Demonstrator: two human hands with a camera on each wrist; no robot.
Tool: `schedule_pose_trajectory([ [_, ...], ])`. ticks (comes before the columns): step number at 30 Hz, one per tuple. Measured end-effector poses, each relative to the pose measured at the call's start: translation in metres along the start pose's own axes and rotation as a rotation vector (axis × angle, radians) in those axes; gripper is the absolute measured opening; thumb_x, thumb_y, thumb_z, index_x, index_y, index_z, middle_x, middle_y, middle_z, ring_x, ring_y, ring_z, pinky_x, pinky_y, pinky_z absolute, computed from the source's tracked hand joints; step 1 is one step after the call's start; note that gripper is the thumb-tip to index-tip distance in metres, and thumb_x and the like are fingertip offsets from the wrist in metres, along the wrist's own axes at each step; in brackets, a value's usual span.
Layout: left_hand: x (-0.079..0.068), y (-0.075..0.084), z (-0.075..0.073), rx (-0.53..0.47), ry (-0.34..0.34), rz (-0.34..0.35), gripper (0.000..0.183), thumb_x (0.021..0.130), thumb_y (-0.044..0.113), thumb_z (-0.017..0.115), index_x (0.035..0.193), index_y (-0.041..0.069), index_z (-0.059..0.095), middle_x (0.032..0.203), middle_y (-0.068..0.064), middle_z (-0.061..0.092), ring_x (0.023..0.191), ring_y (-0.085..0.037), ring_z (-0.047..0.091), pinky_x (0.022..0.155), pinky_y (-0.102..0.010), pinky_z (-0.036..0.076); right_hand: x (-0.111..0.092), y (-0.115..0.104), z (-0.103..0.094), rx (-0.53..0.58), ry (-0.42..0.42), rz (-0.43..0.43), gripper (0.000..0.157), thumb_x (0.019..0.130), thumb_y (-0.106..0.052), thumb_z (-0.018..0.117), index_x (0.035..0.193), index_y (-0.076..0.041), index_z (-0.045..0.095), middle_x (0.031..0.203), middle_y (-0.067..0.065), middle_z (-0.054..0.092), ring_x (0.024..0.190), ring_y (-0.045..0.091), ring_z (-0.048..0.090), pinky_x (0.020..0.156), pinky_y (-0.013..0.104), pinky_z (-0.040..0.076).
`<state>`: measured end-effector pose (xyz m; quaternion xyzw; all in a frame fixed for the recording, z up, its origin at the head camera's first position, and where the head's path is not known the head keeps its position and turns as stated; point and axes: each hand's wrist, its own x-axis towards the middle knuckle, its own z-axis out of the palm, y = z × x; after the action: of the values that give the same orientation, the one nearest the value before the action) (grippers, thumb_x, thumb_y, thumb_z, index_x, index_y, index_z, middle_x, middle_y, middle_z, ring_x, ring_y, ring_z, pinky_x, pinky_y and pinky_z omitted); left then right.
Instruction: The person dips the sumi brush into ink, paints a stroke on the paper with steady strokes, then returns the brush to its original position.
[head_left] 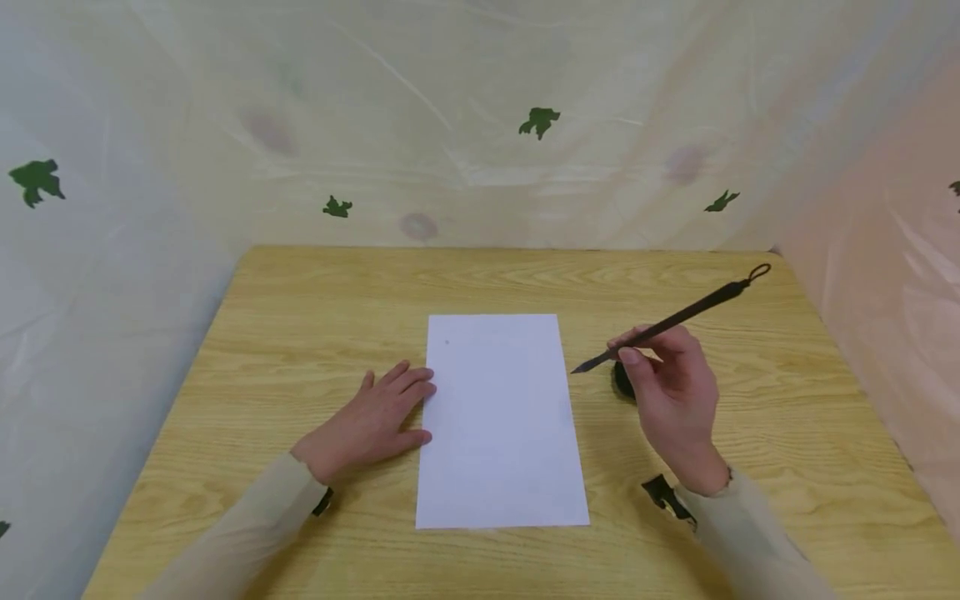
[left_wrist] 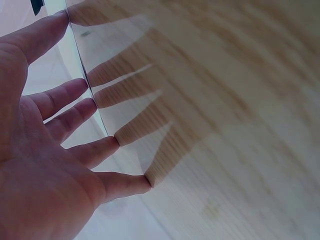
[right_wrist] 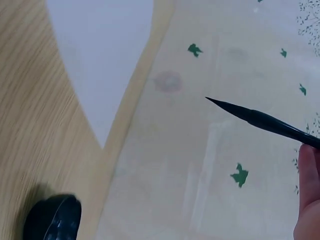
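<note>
A white sheet of paper [head_left: 498,433] lies on the wooden table, with one small dark speck near its top left. My left hand [head_left: 378,417] rests at the sheet's left edge, fingers spread and nearly straight; in the left wrist view the fingertips [left_wrist: 107,145] press down at the surface. My right hand [head_left: 675,387] pinches a dark ink brush [head_left: 686,313] between thumb and fingers, to the right of the paper. The brush slants, its pointed tip near the sheet's right edge and its looped end up to the right. Partly hidden behind the right hand is a small black pot [right_wrist: 54,217].
The wooden table [head_left: 300,308] reaches back to a translucent sheet curtain [head_left: 450,167] with green bird-shaped cutouts. More curtain hangs along the left and right sides. A dark strap piece [head_left: 667,498] sits at the right wrist.
</note>
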<state>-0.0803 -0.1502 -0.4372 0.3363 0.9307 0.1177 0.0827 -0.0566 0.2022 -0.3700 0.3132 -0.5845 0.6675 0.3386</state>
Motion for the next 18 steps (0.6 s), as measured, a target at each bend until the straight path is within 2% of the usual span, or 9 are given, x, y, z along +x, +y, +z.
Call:
schedule_pose_trajectory([
  [4,0.0,0.0,-0.001,0.001,-0.003,-0.002,0.063,0.09,0.045,0.066,0.14,0.01,0.049,0.149,-0.004,0.038,0.142,-0.035,0.025,0.098,-0.072,0.026,0.003,0.004,0.012,-0.041,-0.048,0.029,0.022,0.087,0.01,0.065,0.098,0.023,0.052,0.095,0.025,0.06,0.088,0.027,0.066,0.074,0.027,0.055],
  [12,0.0,0.001,0.0,0.003,-0.006,-0.003,0.063,0.09,0.045,0.066,0.14,0.01,0.049,0.149,-0.004,0.038,0.142,-0.035,0.024,0.098,-0.072,0.026,0.0,0.011,0.035,-0.125,-0.146,0.094,0.018,0.087,0.01,0.064,0.101,0.017,0.055,0.094,0.023,0.062,0.088,0.024,0.067,0.074,0.03,0.056],
  [18,0.001,0.002,0.0,-0.001,-0.005,0.005,0.063,0.09,0.045,0.065,0.14,0.01,0.049,0.149,-0.004,0.038,0.142,-0.035,0.025,0.098,-0.072,0.026,0.0,0.009,0.053,-0.217,-0.195,0.132,0.027,0.08,0.023,0.062,0.103,0.011,0.057,0.096,0.021,0.062,0.09,0.02,0.065,0.074,0.026,0.055],
])
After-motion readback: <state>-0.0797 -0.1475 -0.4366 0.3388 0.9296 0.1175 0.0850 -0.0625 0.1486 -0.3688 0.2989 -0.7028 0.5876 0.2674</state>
